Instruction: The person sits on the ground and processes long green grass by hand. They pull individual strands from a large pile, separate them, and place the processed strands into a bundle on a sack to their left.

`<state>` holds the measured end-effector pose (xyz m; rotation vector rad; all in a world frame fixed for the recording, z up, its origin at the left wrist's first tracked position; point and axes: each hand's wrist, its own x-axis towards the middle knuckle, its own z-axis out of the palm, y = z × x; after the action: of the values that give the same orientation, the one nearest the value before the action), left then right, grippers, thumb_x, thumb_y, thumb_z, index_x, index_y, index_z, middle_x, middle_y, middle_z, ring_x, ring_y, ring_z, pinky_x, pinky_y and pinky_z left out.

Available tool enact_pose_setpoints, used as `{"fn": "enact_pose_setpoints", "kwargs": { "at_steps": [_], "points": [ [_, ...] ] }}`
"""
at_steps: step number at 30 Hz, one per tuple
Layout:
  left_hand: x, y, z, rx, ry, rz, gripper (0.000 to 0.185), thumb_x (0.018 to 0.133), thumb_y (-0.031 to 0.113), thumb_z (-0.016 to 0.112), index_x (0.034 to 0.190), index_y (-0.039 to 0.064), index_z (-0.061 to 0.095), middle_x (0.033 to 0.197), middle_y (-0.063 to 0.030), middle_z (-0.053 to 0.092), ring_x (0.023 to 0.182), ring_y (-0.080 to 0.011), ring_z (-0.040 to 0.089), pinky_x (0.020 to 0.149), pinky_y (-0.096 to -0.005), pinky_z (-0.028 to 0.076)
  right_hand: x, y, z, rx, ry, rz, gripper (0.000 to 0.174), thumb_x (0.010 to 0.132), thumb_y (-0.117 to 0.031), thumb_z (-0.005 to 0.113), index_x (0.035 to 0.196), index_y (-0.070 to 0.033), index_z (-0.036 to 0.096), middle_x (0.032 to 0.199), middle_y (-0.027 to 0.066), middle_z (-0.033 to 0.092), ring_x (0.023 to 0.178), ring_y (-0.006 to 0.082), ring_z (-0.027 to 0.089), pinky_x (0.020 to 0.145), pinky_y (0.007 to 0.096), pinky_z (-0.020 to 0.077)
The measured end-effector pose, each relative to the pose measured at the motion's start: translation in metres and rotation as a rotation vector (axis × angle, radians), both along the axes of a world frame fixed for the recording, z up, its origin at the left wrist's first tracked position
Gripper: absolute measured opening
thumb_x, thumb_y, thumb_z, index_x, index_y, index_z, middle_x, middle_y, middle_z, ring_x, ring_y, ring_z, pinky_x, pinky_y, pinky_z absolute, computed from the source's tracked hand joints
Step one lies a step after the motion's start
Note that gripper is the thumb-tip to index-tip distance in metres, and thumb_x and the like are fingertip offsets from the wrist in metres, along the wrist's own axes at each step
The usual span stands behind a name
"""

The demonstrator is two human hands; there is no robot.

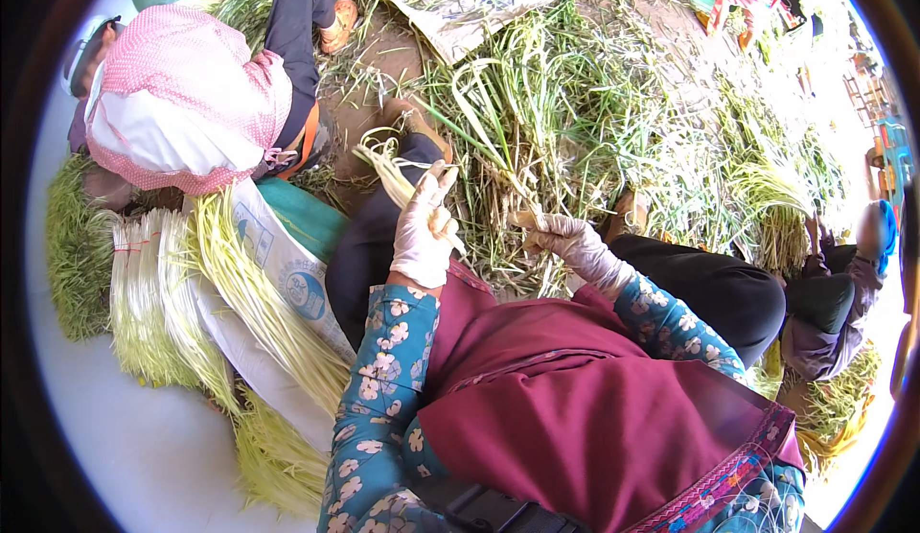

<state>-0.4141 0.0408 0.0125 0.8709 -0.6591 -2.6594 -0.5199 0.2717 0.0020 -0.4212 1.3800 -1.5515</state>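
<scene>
My left hand (425,234), in a thin white glove, is raised above my lap. It is closed round a small bunch of pale yellow stalks (392,172), probably blanched garlic chives, whose ends curl out past the fingers. To its right, my gloved right hand (568,244) pinches the lower end of a withered leafy stalk (496,155). Long green blades run up and away from that grip. Beneath and beyond both hands spreads a heap of loose green and dry leaves (546,116). A maroon apron (575,403) covers my lap.
Long pale stalks (266,281) lie over a printed woven sack (302,274) at my left. Beside them are bundles (136,281) with red ties. A person in a pink checked garment (194,94) bends close by. Another person (834,303) sits at right.
</scene>
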Motion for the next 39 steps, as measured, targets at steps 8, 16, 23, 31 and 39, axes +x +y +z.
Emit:
{"fn": "enact_pose_setpoints", "kwargs": {
  "at_steps": [8, 16, 23, 31, 39],
  "points": [
    [-0.007, -0.001, -0.011, -0.073, -0.124, -0.103, 0.027, 0.091, 0.026, 0.066, 0.111, 0.008, 0.065, 0.084, 0.0010, 0.066, 0.042, -0.0034, 0.034, 0.041, -0.0221, 0.028, -0.015, 0.001, -0.029, 0.221, 0.330, 0.281, 0.022, 0.089, -0.011, 0.069, 0.110, -0.004, 0.070, 0.106, 0.0062, 0.072, 0.099, 0.0086, 0.062, 0.088, 0.0262, 0.0502],
    [-0.008, -0.012, -0.003, -0.225, -0.248, 0.157, 0.023, 0.094, 0.020, 0.061, 0.110, 0.003, 0.065, 0.104, -0.0049, 0.068, 0.042, -0.0031, 0.032, 0.043, -0.0212, 0.029, -0.097, 0.016, -0.078, 0.316, 0.518, 0.068, 0.038, 0.093, -0.016, 0.061, 0.125, 0.003, 0.058, 0.119, 0.0161, 0.065, 0.103, 0.0228, 0.064, 0.085, 0.0326, 0.0503],
    [-0.014, 0.005, -0.007, -0.290, -0.311, 0.078, 0.023, 0.092, 0.022, 0.066, 0.106, 0.004, 0.068, 0.054, 0.0056, 0.046, 0.039, -0.0046, 0.034, 0.040, -0.0232, 0.029, -0.071, -0.028, -0.030, -0.058, 0.271, -0.062, 0.062, 0.080, -0.017, 0.077, 0.134, -0.001, 0.050, 0.120, 0.0176, 0.062, 0.104, 0.0239, 0.063, 0.087, 0.0321, 0.0517],
    [-0.012, 0.015, -0.004, -0.229, -0.159, -0.044, 0.022, 0.089, 0.022, 0.068, 0.104, 0.005, 0.068, 0.061, 0.0012, 0.057, 0.036, -0.0061, 0.036, 0.035, -0.0217, 0.028, -0.012, -0.081, -0.015, 0.180, 0.110, 0.105, 0.022, 0.091, -0.017, 0.068, 0.103, 0.002, 0.068, 0.085, 0.0041, 0.068, 0.078, 0.0102, 0.062, 0.073, 0.0263, 0.0508],
    [-0.008, 0.000, -0.010, -0.104, -0.147, 0.019, 0.025, 0.092, 0.025, 0.062, 0.105, 0.004, 0.067, 0.084, -0.0053, 0.068, 0.041, -0.0020, 0.036, 0.041, -0.0195, 0.030, -0.028, -0.066, -0.050, 0.113, 0.430, -0.010, 0.011, 0.089, -0.011, 0.065, 0.098, -0.009, 0.070, 0.088, 0.0049, 0.071, 0.072, 0.0141, 0.064, 0.071, 0.0265, 0.0527]
  ]
}}
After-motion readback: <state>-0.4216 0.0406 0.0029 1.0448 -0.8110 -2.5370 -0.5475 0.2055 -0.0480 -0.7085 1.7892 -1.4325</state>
